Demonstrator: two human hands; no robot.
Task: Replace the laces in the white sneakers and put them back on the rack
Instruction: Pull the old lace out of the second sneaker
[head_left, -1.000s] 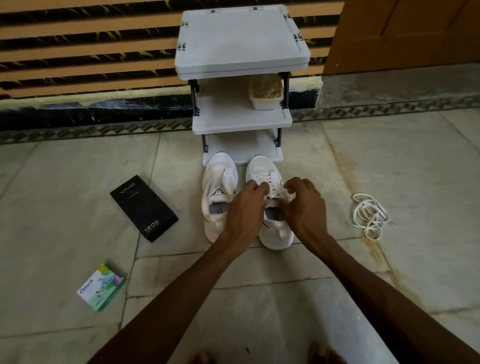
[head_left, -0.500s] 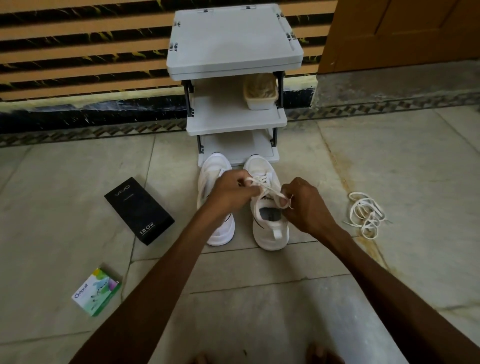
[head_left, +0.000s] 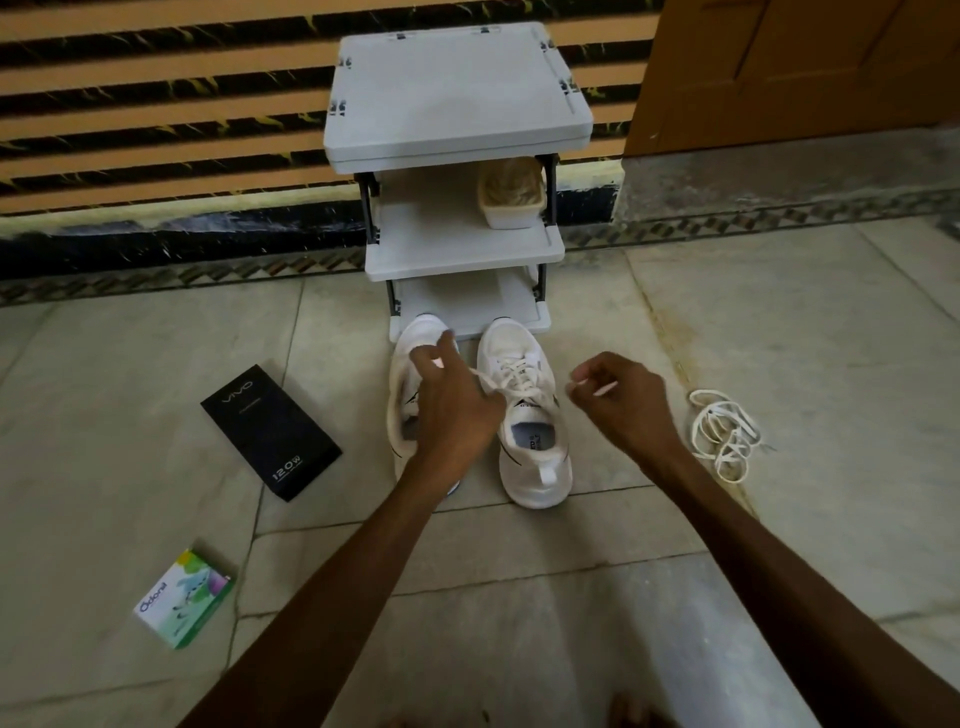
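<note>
Two white shoes stand side by side on the tiled floor (head_left: 571, 597), heels toward the person and toes against the foot of the rack (head_left: 457, 104). The left hand (head_left: 457, 410) hovers over the left sneaker (head_left: 423, 332) and hides most of it. Its fingers are curled, and it seems to pinch one end of the lace (head_left: 511, 379), which runs from just right of the knuckles into the eyelets of the right sneaker (head_left: 535, 457). That shoe sits between the two hands and is laced up its front.

The right hand (head_left: 623, 410) is just right of the laced shoe and raised above the floor. Its thumb and fingertips are closed on the other end of the lace, and a short white tip pokes out to the right of the fingers.

A loose lace (head_left: 724, 434) lies in a tangle on the floor farther right of the right hand, apart from it. Left of the left hand lies a black box (head_left: 270, 431), and nearer the person, beside the left forearm, a green and white box (head_left: 182, 597). Beyond both hands, a pale tub (head_left: 511, 200) sits on the right side of the rack's middle shelf. A brown door (head_left: 805, 67) stands beyond the right hand.
</note>
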